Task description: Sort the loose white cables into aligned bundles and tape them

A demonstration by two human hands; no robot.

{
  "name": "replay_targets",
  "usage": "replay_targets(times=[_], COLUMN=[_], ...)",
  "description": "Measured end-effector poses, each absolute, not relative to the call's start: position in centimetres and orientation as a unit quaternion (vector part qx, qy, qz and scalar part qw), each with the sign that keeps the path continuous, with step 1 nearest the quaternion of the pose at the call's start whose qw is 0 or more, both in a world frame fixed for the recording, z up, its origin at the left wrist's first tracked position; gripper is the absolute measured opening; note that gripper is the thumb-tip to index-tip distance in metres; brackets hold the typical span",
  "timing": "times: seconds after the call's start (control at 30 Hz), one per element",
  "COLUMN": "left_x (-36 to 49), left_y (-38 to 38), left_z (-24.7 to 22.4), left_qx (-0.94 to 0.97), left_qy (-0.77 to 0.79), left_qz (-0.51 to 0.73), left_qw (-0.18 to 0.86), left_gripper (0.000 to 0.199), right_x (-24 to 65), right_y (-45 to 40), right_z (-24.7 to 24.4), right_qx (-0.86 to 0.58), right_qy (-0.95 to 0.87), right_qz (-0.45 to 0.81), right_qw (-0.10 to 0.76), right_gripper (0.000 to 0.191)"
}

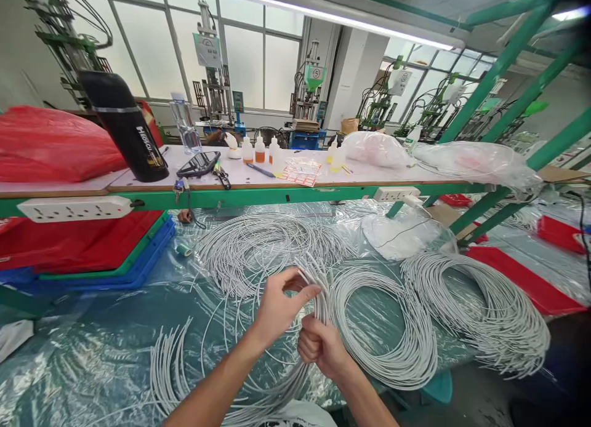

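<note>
A bundle of thin grey cables (322, 301) stands up between my hands in the middle of the head view. My right hand (321, 346) is closed in a fist around it. Just above, my left hand (279, 304) has its thumb and fingers curled onto the upper cable ends. Below the fist the bundle bends toward me and sweeps left, where loose cable ends (170, 359) fan upward. Beside my right hand lies a round coil of grey cable (427, 335). Behind my hands spreads a larger, looser coil (221, 261).
Another thick coil (517, 319) lies at the right. A raised shelf (286, 193) crosses behind, bearing a black flask (127, 128), a phone (198, 163), small bottles and power strips (76, 208). Red, green and blue trays (106, 273) are stacked at the left. Plastic film (106, 347) covers the table.
</note>
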State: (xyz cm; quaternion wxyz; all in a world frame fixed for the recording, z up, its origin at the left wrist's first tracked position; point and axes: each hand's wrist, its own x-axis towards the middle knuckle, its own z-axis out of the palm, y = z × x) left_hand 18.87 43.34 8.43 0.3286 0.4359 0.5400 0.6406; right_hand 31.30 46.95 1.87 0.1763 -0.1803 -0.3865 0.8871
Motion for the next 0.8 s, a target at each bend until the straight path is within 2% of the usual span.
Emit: replay_targets(times=[0.23, 0.8], left_x=[18.9, 18.8], left_y=[43.1, 43.9], left_z=[8.5, 8.1], left_qx=[0.401, 0.372], left_qy=[0.521, 0.448], left_qz=[0.682, 0.714], left_qw=[0.320, 0.388], left_gripper=[0.025, 0.026], right_x=[31.6, 32.0], right_y=[46.8, 47.4], right_z=[2.0, 0.6], right_qx=[-0.146, -0.064], right_qy=[-0.392, -0.351], right_qz=[0.895, 0.919], right_qw=[0.156, 0.166], right_gripper=[0.065, 0.061])
